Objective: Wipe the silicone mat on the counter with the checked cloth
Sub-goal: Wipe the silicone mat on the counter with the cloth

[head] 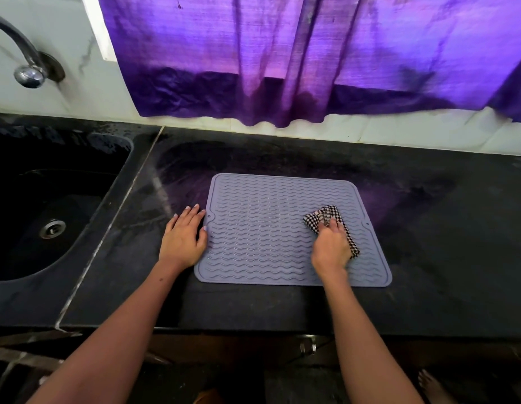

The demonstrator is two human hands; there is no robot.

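A grey silicone mat (262,228) with wavy ridges lies flat on the black counter (428,228). My right hand (330,249) grips a bunched black-and-white checked cloth (326,215) and presses it onto the right half of the mat. My left hand (183,237) lies flat on the counter at the mat's left edge, fingers straight, thumb touching the mat's rim.
A dark sink (49,205) with a metal drain (52,228) is set into the counter at the left, with a metal tap (26,65) above it. A purple curtain (311,59) hangs over the back wall. The counter's front edge runs below the mat.
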